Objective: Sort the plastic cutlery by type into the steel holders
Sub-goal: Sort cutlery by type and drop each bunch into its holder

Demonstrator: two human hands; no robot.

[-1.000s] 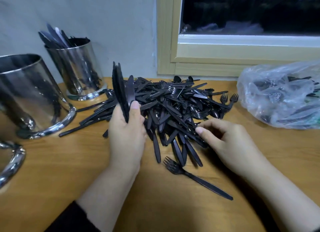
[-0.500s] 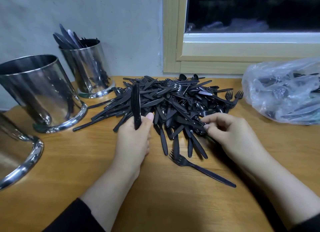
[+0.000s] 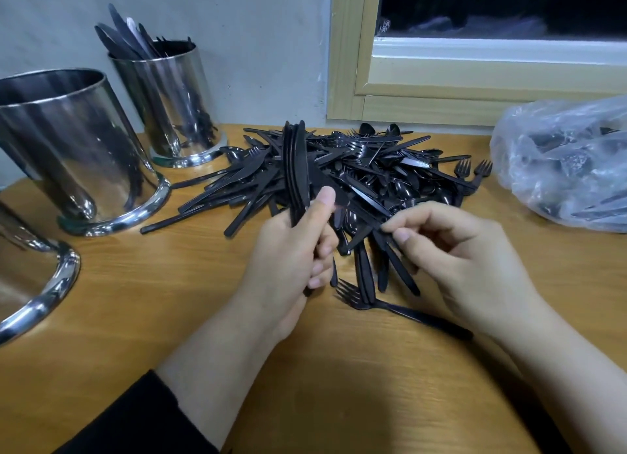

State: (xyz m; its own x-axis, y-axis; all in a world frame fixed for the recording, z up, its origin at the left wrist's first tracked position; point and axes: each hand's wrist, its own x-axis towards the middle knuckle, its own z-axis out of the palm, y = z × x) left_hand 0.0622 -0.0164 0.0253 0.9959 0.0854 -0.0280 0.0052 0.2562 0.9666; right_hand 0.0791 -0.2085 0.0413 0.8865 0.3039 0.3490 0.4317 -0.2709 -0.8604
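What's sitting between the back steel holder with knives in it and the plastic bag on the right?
In the head view, the loose pile of black cutlery fills the wooden table between the back holder and the plastic bag.

The right hand (image 3: pixel 454 256) lifted a knife (image 3: pixel 364 231) out of the pile (image 3: pixel 373 175) by pinching it, bringing it beside the knife bundle (image 3: pixel 297 168) gripped in the left hand (image 3: pixel 288 267)

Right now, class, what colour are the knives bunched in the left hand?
Black, seen in the head view: knives gripped upright by the left hand.
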